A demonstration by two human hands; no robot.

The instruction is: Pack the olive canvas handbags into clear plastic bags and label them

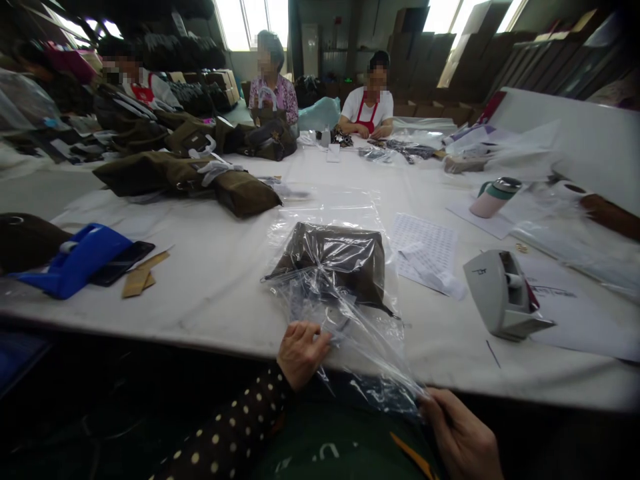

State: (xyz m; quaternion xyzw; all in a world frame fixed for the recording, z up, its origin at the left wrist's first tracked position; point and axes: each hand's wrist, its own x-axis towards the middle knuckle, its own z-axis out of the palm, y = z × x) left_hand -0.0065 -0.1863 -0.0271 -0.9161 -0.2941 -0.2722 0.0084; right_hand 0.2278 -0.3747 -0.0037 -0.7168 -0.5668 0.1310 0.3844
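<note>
In front of me on the white table lies a dark olive bag (345, 260) inside a clear plastic bag (370, 340). The plastic's loose end hangs over the table's front edge toward me. My left hand (303, 353), in a dark dotted sleeve, is closed at the near side of the plastic, with its fingers curled on it. Lower down and to the right, my right hand (457, 430) pinches a gathered corner of the same plastic and draws it taut in folds.
Tape dispensers, one grey (500, 300) and one blue (85, 260), flank the work. A printed sheet (425, 250) and a pink cup (495, 197) lie to the right. Several olive bags (185, 177) are heaped at left. Co-workers, one in a red apron (367, 117), are across the table.
</note>
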